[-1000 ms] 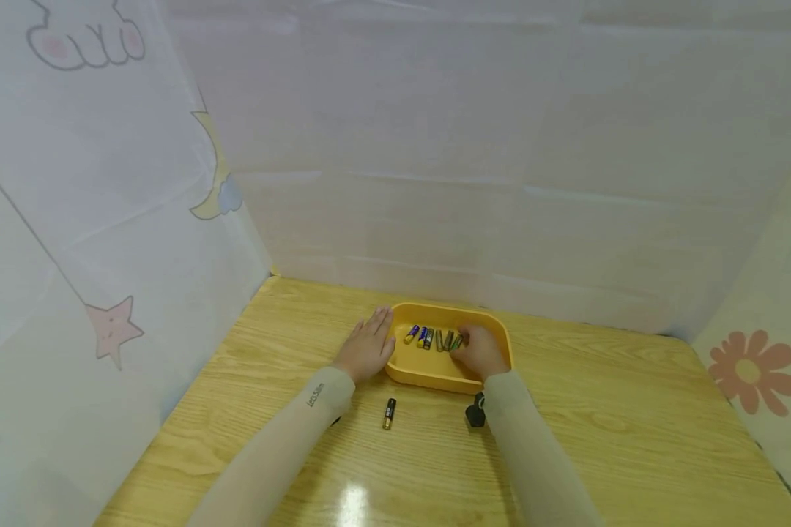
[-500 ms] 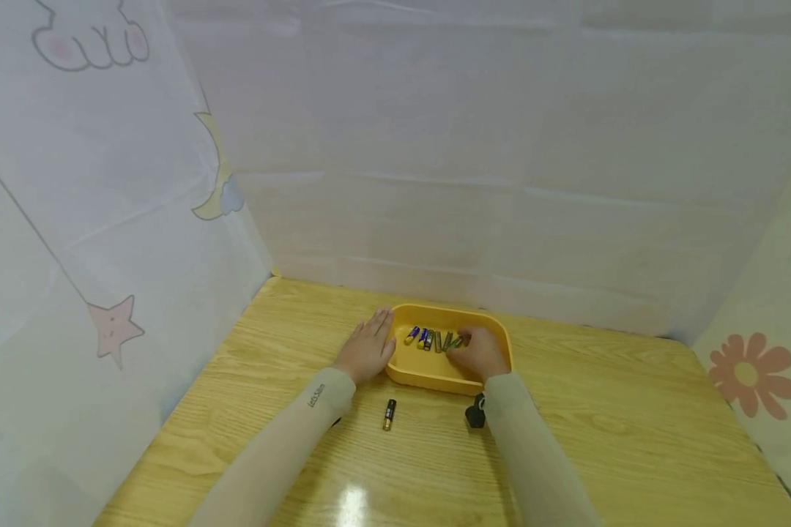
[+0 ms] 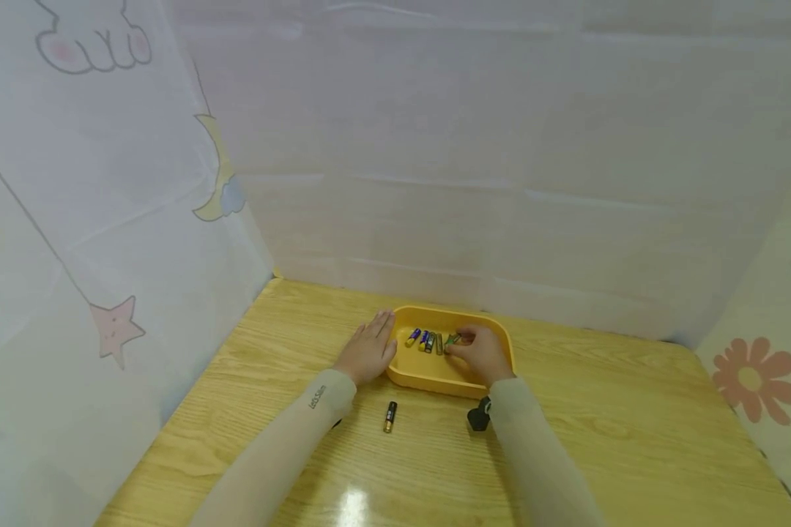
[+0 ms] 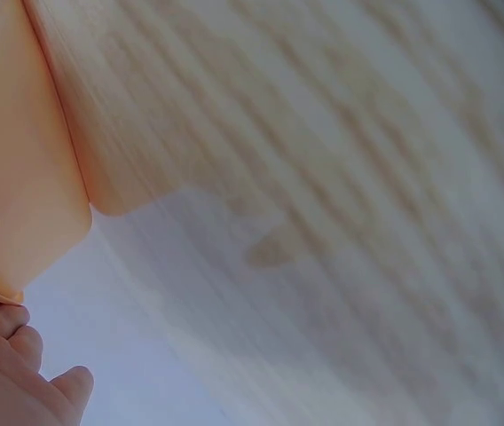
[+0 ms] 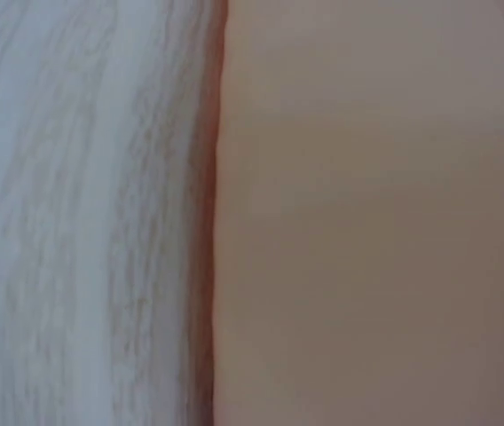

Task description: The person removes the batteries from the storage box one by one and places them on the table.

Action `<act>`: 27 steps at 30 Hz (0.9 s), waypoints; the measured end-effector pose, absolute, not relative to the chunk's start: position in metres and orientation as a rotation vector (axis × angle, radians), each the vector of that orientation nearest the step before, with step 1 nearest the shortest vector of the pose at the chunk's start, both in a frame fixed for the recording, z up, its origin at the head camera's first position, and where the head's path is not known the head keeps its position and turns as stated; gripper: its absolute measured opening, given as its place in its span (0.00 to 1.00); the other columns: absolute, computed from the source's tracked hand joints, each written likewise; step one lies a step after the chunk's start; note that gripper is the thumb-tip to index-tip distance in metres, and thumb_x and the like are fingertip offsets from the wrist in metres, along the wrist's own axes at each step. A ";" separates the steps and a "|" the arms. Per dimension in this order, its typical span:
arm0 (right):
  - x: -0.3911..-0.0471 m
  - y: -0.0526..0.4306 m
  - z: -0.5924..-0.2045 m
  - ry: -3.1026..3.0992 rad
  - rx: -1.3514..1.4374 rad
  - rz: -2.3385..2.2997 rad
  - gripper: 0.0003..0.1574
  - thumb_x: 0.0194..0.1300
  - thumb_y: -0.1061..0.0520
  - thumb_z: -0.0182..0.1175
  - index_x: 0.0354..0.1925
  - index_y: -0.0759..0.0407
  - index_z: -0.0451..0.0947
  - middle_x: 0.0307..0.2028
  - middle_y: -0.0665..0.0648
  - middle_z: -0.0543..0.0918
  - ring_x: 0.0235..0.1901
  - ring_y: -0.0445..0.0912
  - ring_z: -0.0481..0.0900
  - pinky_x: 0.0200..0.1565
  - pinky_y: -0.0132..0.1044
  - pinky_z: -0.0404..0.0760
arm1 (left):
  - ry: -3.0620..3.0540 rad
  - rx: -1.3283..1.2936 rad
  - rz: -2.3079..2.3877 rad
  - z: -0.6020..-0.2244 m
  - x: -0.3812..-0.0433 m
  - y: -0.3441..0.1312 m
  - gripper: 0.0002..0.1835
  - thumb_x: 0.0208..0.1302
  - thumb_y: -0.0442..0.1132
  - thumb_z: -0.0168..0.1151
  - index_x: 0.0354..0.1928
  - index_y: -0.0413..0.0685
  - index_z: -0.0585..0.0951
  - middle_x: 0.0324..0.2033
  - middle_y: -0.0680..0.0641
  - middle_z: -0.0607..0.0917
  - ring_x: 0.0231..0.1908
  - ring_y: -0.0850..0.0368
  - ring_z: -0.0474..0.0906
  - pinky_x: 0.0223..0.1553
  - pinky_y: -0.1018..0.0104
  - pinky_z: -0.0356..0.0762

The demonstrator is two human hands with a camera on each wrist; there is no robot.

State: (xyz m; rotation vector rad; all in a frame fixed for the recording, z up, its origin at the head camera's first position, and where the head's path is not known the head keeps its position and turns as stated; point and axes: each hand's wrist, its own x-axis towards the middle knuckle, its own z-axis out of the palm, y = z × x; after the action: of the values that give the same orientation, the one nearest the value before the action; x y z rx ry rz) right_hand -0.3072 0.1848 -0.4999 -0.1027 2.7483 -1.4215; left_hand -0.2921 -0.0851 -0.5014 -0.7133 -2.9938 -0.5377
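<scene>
A yellow plastic bin (image 3: 435, 386) stands on the wooden table, with several batteries lying in a row inside it. My left hand (image 3: 367, 350) rests with straight fingers along the bin's left rim; in the left wrist view its fingertips (image 4: 74, 383) show beside the bin wall (image 4: 21, 133). Reaching over the near rim, my right hand (image 3: 484, 353) pinches a green battery (image 3: 453, 339) between thumb and index finger at the right end of the row. Purple-and-yellow batteries (image 3: 413, 337) lie toward the left. Only the bin's outer wall (image 5: 367, 222) fills the right wrist view, the hand hidden.
One black-and-gold battery (image 3: 390, 416) lies on the table (image 3: 290, 329) in front of the bin. A black device (image 3: 479, 417) sits at the right wrist. Behind the table hangs a pale sheet (image 3: 402, 161); a patterned sheet (image 3: 105, 241) covers the left side.
My right hand has shifted slightly within the bin, and the green battery at its fingertips has turned and moved a little left toward the row. My left hand stays at the rim.
</scene>
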 end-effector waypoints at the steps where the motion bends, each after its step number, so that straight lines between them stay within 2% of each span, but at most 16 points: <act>1: -0.306 0.184 -0.499 2.744 -0.106 -1.428 0.35 0.61 0.56 0.73 0.63 0.68 0.76 0.57 0.67 0.80 0.55 0.61 0.78 0.57 0.57 0.79 | -2.991 -0.714 -0.542 -0.501 -0.292 -0.085 0.34 0.82 0.50 0.34 0.81 0.43 0.45 0.80 0.42 0.48 0.79 0.50 0.40 0.77 0.44 0.45; 8: -0.297 0.180 -0.489 2.751 -0.182 -1.421 0.34 0.64 0.57 0.71 0.65 0.67 0.75 0.62 0.66 0.77 0.61 0.62 0.75 0.60 0.56 0.78 | -2.975 -0.717 -0.566 -0.501 -0.290 -0.085 0.33 0.82 0.48 0.37 0.81 0.41 0.48 0.80 0.42 0.49 0.79 0.48 0.43 0.77 0.43 0.47; 27: -0.278 0.174 -0.474 2.795 -0.365 -1.486 0.35 0.63 0.61 0.71 0.65 0.70 0.73 0.59 0.68 0.76 0.60 0.65 0.75 0.62 0.57 0.77 | -2.968 -0.722 -0.543 -0.503 -0.294 -0.087 0.33 0.82 0.50 0.35 0.81 0.43 0.46 0.80 0.42 0.50 0.79 0.49 0.42 0.77 0.44 0.47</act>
State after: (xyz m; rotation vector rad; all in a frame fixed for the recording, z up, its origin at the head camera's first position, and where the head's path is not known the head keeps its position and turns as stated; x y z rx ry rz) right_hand -0.2777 0.1742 -0.4738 -0.3650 2.7949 -1.4860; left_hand -0.2936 -0.0872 -0.5033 -0.7221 -2.9678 -0.5431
